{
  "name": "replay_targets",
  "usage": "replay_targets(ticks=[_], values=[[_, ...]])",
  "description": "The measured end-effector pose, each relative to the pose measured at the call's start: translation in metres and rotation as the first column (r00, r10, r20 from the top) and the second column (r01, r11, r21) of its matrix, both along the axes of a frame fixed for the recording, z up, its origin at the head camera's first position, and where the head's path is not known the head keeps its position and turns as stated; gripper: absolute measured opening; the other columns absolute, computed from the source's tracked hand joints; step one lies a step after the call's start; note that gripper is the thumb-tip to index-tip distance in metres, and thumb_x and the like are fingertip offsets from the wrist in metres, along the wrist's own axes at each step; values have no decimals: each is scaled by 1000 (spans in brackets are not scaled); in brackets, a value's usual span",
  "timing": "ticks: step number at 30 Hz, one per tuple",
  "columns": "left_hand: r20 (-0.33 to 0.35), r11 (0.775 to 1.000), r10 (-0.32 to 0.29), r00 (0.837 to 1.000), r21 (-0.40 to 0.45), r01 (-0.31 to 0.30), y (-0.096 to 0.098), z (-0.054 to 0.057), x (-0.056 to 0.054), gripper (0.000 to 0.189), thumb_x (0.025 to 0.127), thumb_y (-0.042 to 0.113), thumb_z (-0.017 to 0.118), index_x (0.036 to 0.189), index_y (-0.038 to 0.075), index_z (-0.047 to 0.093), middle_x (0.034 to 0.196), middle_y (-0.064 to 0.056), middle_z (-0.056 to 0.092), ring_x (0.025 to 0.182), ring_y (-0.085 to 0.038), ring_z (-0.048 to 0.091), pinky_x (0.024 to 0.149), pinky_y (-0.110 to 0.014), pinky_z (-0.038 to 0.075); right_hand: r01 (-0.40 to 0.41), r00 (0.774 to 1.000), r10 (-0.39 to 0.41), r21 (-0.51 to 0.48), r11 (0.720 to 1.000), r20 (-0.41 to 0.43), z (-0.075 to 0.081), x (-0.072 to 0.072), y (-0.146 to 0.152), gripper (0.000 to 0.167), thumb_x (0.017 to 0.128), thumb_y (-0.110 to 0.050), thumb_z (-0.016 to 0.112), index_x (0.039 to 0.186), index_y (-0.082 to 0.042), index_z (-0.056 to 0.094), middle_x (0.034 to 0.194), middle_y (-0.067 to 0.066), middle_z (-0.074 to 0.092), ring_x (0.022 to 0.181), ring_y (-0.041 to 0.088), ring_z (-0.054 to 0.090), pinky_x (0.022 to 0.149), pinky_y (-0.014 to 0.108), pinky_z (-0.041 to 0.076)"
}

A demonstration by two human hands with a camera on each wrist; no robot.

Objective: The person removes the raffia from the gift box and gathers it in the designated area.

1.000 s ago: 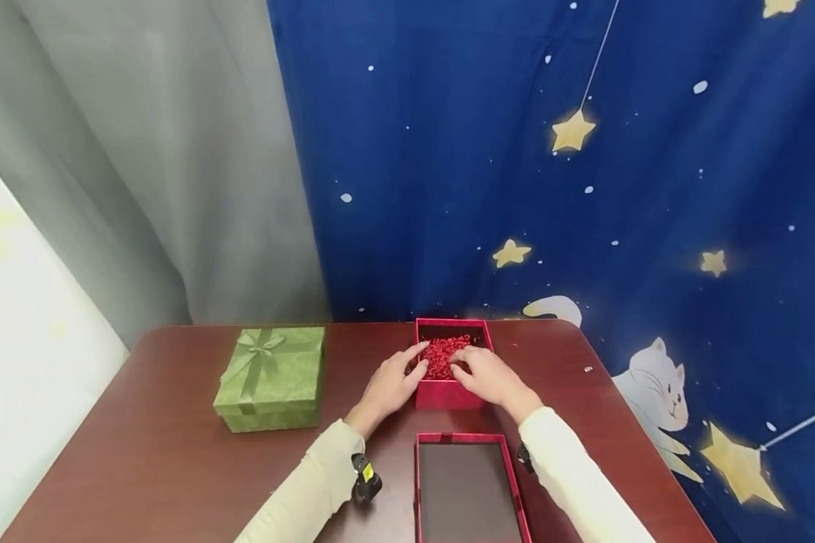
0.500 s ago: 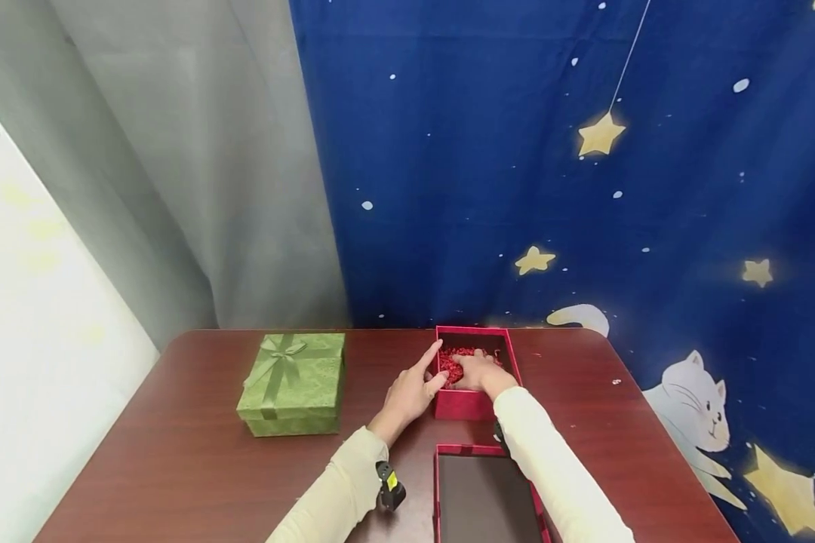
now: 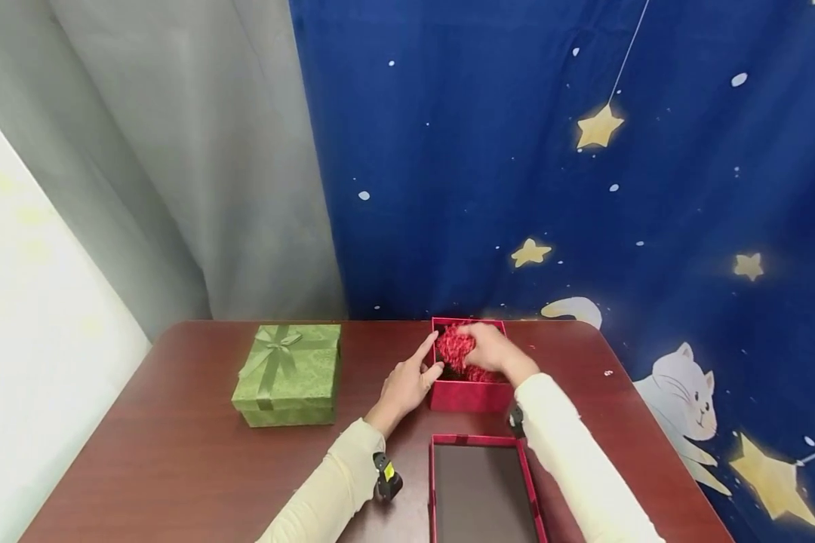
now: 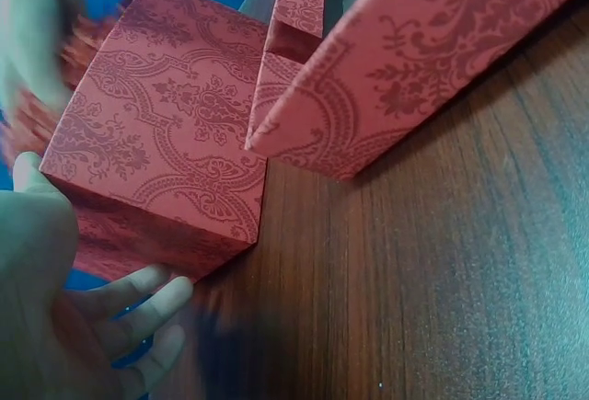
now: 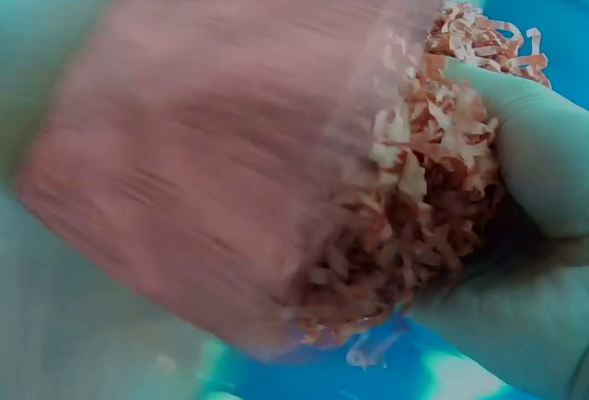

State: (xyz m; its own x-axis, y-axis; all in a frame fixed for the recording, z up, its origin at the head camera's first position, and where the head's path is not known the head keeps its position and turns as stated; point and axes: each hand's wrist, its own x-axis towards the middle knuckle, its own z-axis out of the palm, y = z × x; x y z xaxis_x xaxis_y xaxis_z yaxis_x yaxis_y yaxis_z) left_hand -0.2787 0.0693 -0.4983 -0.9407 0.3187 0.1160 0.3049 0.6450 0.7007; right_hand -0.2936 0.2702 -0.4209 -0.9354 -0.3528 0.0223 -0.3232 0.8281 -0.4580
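Observation:
A red patterned gift box [image 3: 472,397] stands uncovered near the table's far edge. My left hand [image 3: 405,386] rests at its left side, index finger stretched along the rim and thumb at the near left corner. In the left wrist view, the left fingers [image 4: 138,313] lie loosely beside the box wall [image 4: 175,106]. My right hand [image 3: 494,351] grips a clump of red shredded paper [image 3: 456,348] over the box opening, while more shreds lie inside. The right wrist view shows this crinkled paper [image 5: 419,179] bulging from the right hand [image 5: 538,156]; the box wall is blurred there.
A dark-lined red box lid [image 3: 485,494] lies nearer on the brown table [image 3: 163,467], inner side up. At the left is a green gift box [image 3: 288,377] with a bow. Curtains [image 3: 448,166] hang behind the table. A small pale scrap [image 3: 608,372] lies at right.
The right hand has gone into the box, then come up gripping a clump of shredded paper. The left hand stays at the box's left side. The head view has shifted slightly.

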Motion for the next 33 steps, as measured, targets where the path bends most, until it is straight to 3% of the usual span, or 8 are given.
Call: replay_targets(ticks=[5, 9, 12, 15, 20, 24, 29, 33], values=[[-24, 1000, 10, 1000, 9, -10, -3, 4, -4, 65, 103, 39, 58, 163, 36, 32, 78, 1, 59, 62, -17, 51, 53, -32, 41, 50, 989, -54, -34, 998, -141, 59, 10, 28, 58, 74, -2, 82, 130, 0, 66, 117, 28, 66, 111, 45, 63, 99, 58, 50], [-21, 1000, 10, 1000, 16, -10, -2, 4, -4, 66, 103, 39, 57, 163, 34, 32, 77, 2, 58, 61, -17, 50, 52, -31, 40, 127, 963, -133, -42, 991, -233, 75, 19, 69, 57, 74, -2, 81, 129, 3, 65, 115, 33, 64, 109, 50, 61, 96, 62, 48], [-18, 1000, 8, 1000, 24, -8, -1, 2, -3, 66, 102, 38, 58, 163, 32, 32, 76, 1, 57, 61, -17, 50, 51, -31, 40, 196, 947, -199, -36, 980, -253, 62, 24, 100, 59, 75, -2, 80, 129, 11, 61, 120, 39, 62, 112, 55, 58, 98, 64, 45], [-12, 1000, 11, 1000, 21, -10, -1, 1, -2, 66, 102, 39, 58, 163, 34, 32, 76, 1, 57, 61, -17, 50, 51, -31, 40, 262, 943, -260, -18, 965, -208, 37, 30, 121, 63, 77, -3, 79, 132, 16, 56, 125, 42, 59, 117, 58, 55, 102, 65, 43], [5, 1000, 11, 1000, 9, -11, 0, 0, -1, 67, 102, 39, 59, 163, 36, 31, 77, 1, 56, 62, -17, 50, 52, -31, 41, 344, 937, -338, 62, 937, -89, -3, 42, 136, 68, 80, -7, 79, 137, 17, 52, 130, 44, 55, 122, 61, 52, 105, 67, 41], [17, 1000, 13, 1000, -9, -13, 1, 1, 1, 67, 103, 40, 58, 163, 39, 29, 77, 1, 56, 62, -17, 50, 53, -30, 41, 381, 924, -383, 122, 917, -1, -26, 50, 138, 71, 83, -11, 78, 141, 15, 49, 133, 43, 53, 126, 60, 48, 103, 71, 40], [19, 1000, -1, 1000, -7, 1, 1, 4, 3, 68, 103, 40, 58, 164, 38, 29, 77, 0, 56, 62, -17, 49, 53, -30, 41, 367, 912, -392, 185, 912, 122, -38, 58, 134, 79, 82, -18, 81, 147, 11, 45, 137, 41, 51, 128, 58, 44, 102, 72, 41], [17, 1000, -11, 1000, -9, 12, 0, 6, 3, 68, 102, 39, 59, 164, 37, 29, 76, -1, 56, 62, -16, 50, 52, -29, 41, 370, 887, -412, 214, 904, 210, -30, 64, 125, 89, 83, -24, 82, 154, 4, 37, 142, 44, 39, 130, 63, 37, 103, 77, 35]])
